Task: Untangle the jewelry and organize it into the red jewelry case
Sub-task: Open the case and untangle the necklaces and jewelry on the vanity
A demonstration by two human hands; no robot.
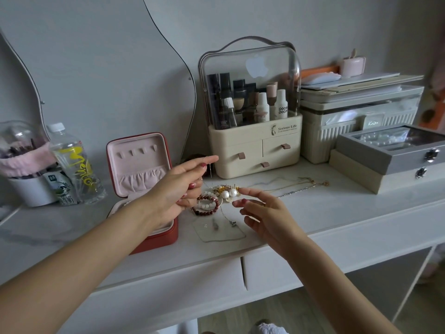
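The red jewelry case [166, 237] stands open on the white dresser, its pink-lined lid [137, 162] upright. My left hand [178, 189] hovers over the case's right side and pinches a thin silver dangling piece [210, 170] between thumb and forefinger. Just right of the case lies the tangled pile: two pearls [228, 194] with gold bits, red and white bead bracelets [208, 205], and a fine chain [220, 233] nearer me. My right hand [265, 213] is beside the pile with straight fingers, fingertips close to the pearls and holding nothing. Gold and silver necklaces [301, 185] trail off to the right.
A cream cosmetics organizer [255, 150] with drawers stands right behind the pile. Grey and cream jewelry boxes [385, 162] are stacked at the right. A water bottle [74, 165] and a white brush holder [29, 189] sit left of the case. The dresser's front edge [265, 251] runs below my hands.
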